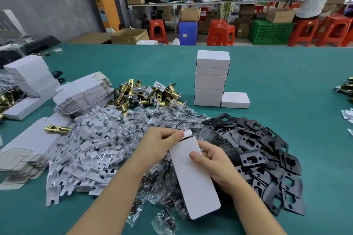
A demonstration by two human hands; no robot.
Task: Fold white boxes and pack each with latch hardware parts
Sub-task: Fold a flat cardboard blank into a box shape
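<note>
the long white cardboard box [193,175] sits at about six o'clock in the view, held tilted above the green felt table [286,82], its far end pointing toward twelve o'clock. the right hand [212,166] clamps round its right side, thumb lying across the top face and fingers curled underneath. the left hand [162,143] pinches the small white end flap [188,133] at the box's far end between thumb and fingertips.

beneath the forearms, at seven o'clock, lies a heap of clear plastic bags of small dark screws [156,120]. at nine o'clock is a pile of white notched card inserts [86,150], with a single brass latch bolt [57,129] lying just beyond it on flat white box blanks [28,150]. at eleven o'clock is a pile of brass latch mechanisms [145,93]. at three o'clock spreads a heap of black metal strike plates [263,154]. at one o'clock stands a stack of closed white boxes [211,78], one more closed box [235,100] touching its base.
</note>
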